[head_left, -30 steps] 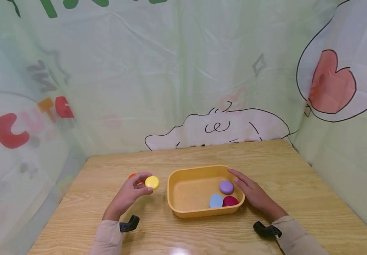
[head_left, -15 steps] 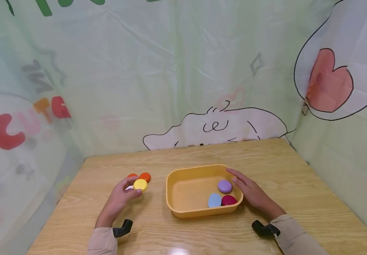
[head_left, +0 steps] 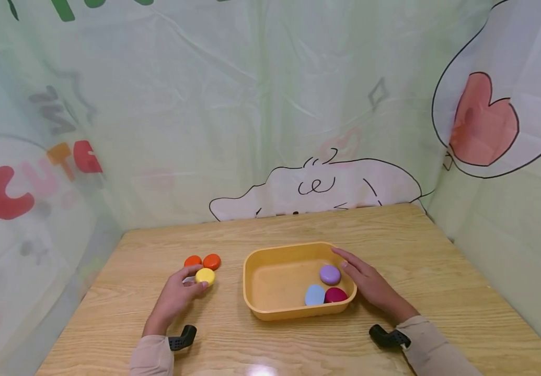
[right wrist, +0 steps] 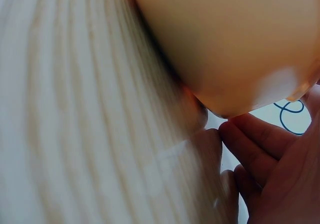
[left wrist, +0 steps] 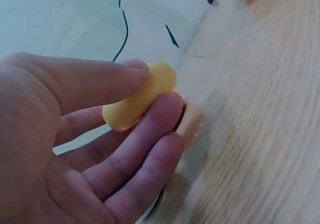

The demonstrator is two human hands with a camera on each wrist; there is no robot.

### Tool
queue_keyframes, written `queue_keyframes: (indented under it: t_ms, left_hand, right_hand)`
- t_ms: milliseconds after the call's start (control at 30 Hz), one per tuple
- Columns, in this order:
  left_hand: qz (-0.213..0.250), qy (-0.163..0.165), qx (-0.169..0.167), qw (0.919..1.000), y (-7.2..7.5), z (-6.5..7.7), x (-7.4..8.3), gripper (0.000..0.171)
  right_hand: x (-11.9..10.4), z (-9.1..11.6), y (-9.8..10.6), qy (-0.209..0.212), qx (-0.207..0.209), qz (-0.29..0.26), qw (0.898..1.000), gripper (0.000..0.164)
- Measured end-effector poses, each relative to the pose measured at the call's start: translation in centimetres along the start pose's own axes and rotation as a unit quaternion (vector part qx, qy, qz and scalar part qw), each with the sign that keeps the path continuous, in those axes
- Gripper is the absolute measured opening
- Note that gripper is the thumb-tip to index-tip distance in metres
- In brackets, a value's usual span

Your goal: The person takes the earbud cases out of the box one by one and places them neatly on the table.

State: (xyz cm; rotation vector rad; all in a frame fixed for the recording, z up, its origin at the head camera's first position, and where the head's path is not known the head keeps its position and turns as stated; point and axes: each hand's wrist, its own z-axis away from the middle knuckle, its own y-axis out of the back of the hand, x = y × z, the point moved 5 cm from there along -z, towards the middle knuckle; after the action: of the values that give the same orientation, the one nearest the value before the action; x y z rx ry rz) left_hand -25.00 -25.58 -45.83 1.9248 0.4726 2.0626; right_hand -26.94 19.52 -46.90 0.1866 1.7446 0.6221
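My left hand (head_left: 172,296) pinches a glossy yellow round disc (head_left: 205,277) between thumb and fingers, low over the table left of the tray. In the left wrist view the disc (left wrist: 140,96) stands on edge, thumb on one face and fingers on the other. Two orange-red discs (head_left: 211,261) lie just beyond it, side by side. A pale thing (head_left: 189,280) is mostly hidden by the left fingers. My right hand (head_left: 373,284) rests with extended fingers along the right end of the yellow-orange tray (head_left: 275,315); its fingertips are at the tray wall in the right wrist view.
Inside the tray, toward its right end, lie a purple disc (head_left: 330,274), a light blue piece (head_left: 314,295) and a dark red disc (head_left: 336,295). The wooden table (head_left: 298,344) meets a printed cloth backdrop (head_left: 181,130) at its back and sides.
My left hand has carried the yellow disc leftward, away from the tray, then slightly lower toward the orange-red discs, which now show more fully. My right hand keeps its place at the tray.
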Motion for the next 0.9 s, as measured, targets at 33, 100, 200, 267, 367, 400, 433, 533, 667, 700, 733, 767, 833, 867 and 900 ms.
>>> queue_keyframes:
  t_ms: [33,100,200,267,367,400,433,533,667,700,733,767,833,867,900]
  left_hand:
    - [-0.002,0.002,0.001,1.0,0.0,0.0,0.0,0.053]
    - [0.0,0.007,0.004,1.0,-0.1,-0.1,-0.1,0.054]
    - [-0.006,0.01,0.006,0.9999,-0.3,-0.1,-0.2,0.054]
    - [-0.014,0.011,0.01,0.9998,-0.4,-0.2,-0.3,0.053]
    - [-0.031,0.01,0.014,0.9994,-0.6,-0.4,-0.5,0.053]
    - [-0.036,0.01,0.016,0.9992,-0.6,-0.4,-0.6,0.053]
    - [-0.04,0.009,0.018,0.999,-0.6,-0.4,-0.7,0.053]
    - [-0.046,0.006,0.023,0.9987,-0.7,-0.5,-0.8,0.052]
    - [-0.063,0.005,0.031,0.9975,-0.8,-0.6,-0.8,0.051]
    - [-0.068,0.004,0.033,0.9972,-0.8,-0.6,-0.8,0.051]
    - [-0.07,0.004,0.034,0.9969,-0.8,-0.6,-0.8,0.051]
    - [-0.073,0.003,0.034,0.9967,-0.9,-0.6,-0.7,0.051]
    - [-0.081,-0.001,0.034,0.9961,-1.0,-0.5,-0.6,0.051]
    - [-0.085,-0.002,0.034,0.9958,-1.0,-0.5,-0.5,0.051]
    - [-0.088,-0.003,0.034,0.9955,-1.1,-0.5,-0.4,0.051]
  right_hand:
    - [0.0,0.0,0.0,-0.001,0.0,0.0,1.0,0.047]
    - [0.0,0.0,0.0,-0.002,-0.001,0.0,1.0,0.047]
    - [-0.1,0.1,0.0,-0.003,-0.002,-0.001,1.0,0.047]
    - [-0.1,0.1,0.0,-0.003,-0.002,-0.001,1.0,0.046]
    - [-0.1,0.0,0.0,-0.004,-0.002,0.0,1.0,0.046]
    - [-0.1,0.0,0.0,-0.004,-0.002,0.0,1.0,0.046]
    - [-0.1,0.0,0.0,-0.004,-0.002,0.001,1.0,0.046]
    - [-0.2,0.0,0.0,-0.004,-0.001,0.002,1.0,0.046]
    - [-0.1,0.0,0.0,-0.002,0.0,0.006,1.0,0.046]
    - [-0.1,0.0,0.0,-0.002,0.0,0.007,1.0,0.046]
    - [-0.1,0.0,0.0,-0.002,0.0,0.008,1.0,0.047]
    - [0.0,0.0,0.0,-0.002,0.0,0.009,1.0,0.047]
    - [0.0,0.0,-0.1,-0.004,0.001,0.009,1.0,0.047]
    - [0.0,0.0,-0.1,-0.004,0.0,0.009,1.0,0.047]
    - [0.0,0.0,-0.1,-0.004,0.0,0.009,1.0,0.047]
